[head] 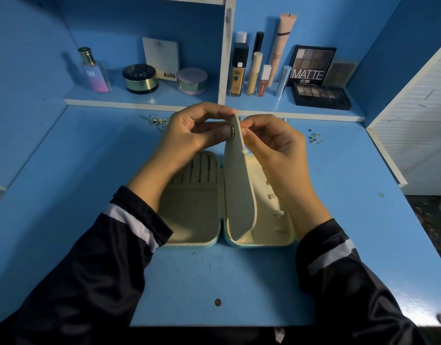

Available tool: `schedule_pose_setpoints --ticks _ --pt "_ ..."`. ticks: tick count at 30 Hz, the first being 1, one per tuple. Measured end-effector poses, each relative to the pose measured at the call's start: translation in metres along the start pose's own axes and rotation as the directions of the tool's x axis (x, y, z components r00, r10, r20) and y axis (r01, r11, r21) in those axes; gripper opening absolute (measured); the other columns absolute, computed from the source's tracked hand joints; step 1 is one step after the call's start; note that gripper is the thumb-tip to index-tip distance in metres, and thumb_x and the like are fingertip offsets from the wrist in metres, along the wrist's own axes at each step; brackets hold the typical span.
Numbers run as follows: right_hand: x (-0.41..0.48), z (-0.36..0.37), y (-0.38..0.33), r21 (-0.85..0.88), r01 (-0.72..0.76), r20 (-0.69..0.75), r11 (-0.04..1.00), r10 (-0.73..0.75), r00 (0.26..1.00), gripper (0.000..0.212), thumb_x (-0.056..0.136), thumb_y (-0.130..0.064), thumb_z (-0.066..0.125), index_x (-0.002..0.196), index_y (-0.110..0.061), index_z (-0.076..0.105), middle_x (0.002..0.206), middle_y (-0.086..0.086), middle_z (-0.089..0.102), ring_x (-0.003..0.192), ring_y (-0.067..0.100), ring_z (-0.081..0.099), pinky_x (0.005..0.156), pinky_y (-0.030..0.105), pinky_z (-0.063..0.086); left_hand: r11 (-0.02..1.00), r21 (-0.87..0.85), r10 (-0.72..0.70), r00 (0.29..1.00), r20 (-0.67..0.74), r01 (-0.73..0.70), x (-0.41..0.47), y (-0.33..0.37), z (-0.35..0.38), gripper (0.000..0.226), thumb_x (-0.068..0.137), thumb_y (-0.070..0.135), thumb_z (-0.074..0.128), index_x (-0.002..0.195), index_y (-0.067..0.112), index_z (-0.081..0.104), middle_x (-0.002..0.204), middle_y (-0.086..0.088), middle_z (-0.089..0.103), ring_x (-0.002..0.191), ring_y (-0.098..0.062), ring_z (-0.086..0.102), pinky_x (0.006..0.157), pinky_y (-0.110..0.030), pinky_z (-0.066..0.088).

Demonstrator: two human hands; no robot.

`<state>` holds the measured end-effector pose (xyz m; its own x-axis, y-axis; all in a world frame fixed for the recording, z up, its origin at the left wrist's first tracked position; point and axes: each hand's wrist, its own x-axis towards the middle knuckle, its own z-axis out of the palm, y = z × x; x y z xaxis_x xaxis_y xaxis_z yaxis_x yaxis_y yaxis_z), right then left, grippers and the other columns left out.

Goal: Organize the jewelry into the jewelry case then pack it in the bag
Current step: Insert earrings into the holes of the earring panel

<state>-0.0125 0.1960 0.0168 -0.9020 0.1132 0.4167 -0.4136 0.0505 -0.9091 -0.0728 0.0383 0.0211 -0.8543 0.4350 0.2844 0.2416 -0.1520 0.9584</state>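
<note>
An open jewelry case (189, 215) with a cream lining and pale teal shell lies flat on the blue desk. Its inner flap (239, 190) stands upright between the two halves. My left hand (189, 135) pinches the flap's top from the left, thumb beside a small metal snap (232, 131). My right hand (271, 145) pinches the same top edge from the right. Gold and silver jewelry (157, 121) lies behind my left hand near the shelf. Small earrings (314, 138) are scattered to the right. No bag is in view.
A low shelf (144, 102) at the back holds a perfume bottle (93, 70), round compacts, tubes and eyeshadow palettes (321, 97). A white panel (413, 135) stands along the desk's right side. A small dark round spot (217, 302) marks the desk near its front edge.
</note>
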Motion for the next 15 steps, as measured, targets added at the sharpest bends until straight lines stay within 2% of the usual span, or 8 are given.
schedule_pose_setpoints --ticks 5,9,13,15 --pt "0.0011 -0.0029 0.0001 0.071 -0.049 0.030 0.996 0.047 0.998 0.008 0.090 0.002 0.061 0.095 -0.004 0.062 0.085 0.002 0.066 0.081 0.009 0.063 0.076 0.019 0.049 1.000 -0.007 -0.006 1.000 0.003 0.006 0.0003 -0.0001 -0.0001 0.028 0.075 0.013 0.068 0.102 0.014 0.063 0.093 0.014 0.073 0.097 -0.007 0.069 0.080 -0.021 0.054" --pt "0.0013 -0.0023 -0.0012 0.038 -0.035 0.028 0.999 0.034 0.999 0.007 0.090 0.004 0.060 0.096 -0.001 0.062 0.083 0.003 0.065 0.078 0.006 0.063 0.074 0.017 0.048 1.000 -0.003 -0.006 1.000 -0.006 0.006 0.0001 -0.0007 -0.0005 0.028 0.075 0.014 0.069 0.102 0.016 0.064 0.096 0.012 0.073 0.100 -0.009 0.068 0.082 -0.023 0.054" --pt "0.0015 -0.0017 -0.0013 0.018 -0.011 0.031 1.000 0.011 0.999 0.010 0.090 0.004 0.061 0.095 -0.004 0.064 0.080 -0.005 0.066 0.077 0.004 0.063 0.073 0.015 0.047 1.000 -0.004 -0.007 1.000 -0.007 0.007 -0.0001 -0.0009 -0.0010 0.028 0.075 0.015 0.069 0.102 0.016 0.064 0.097 0.012 0.073 0.101 -0.012 0.068 0.083 -0.024 0.054" --pt "0.0013 -0.0016 -0.0009 0.003 -0.001 0.032 1.000 0.001 0.999 0.010 0.089 0.003 0.062 0.095 -0.005 0.064 0.081 -0.004 0.067 0.078 0.005 0.063 0.074 0.016 0.048 1.000 0.000 -0.009 1.000 -0.006 0.009 -0.0004 -0.0004 -0.0009 0.028 0.075 0.015 0.069 0.102 0.017 0.064 0.097 0.012 0.073 0.101 -0.011 0.068 0.082 -0.023 0.054"
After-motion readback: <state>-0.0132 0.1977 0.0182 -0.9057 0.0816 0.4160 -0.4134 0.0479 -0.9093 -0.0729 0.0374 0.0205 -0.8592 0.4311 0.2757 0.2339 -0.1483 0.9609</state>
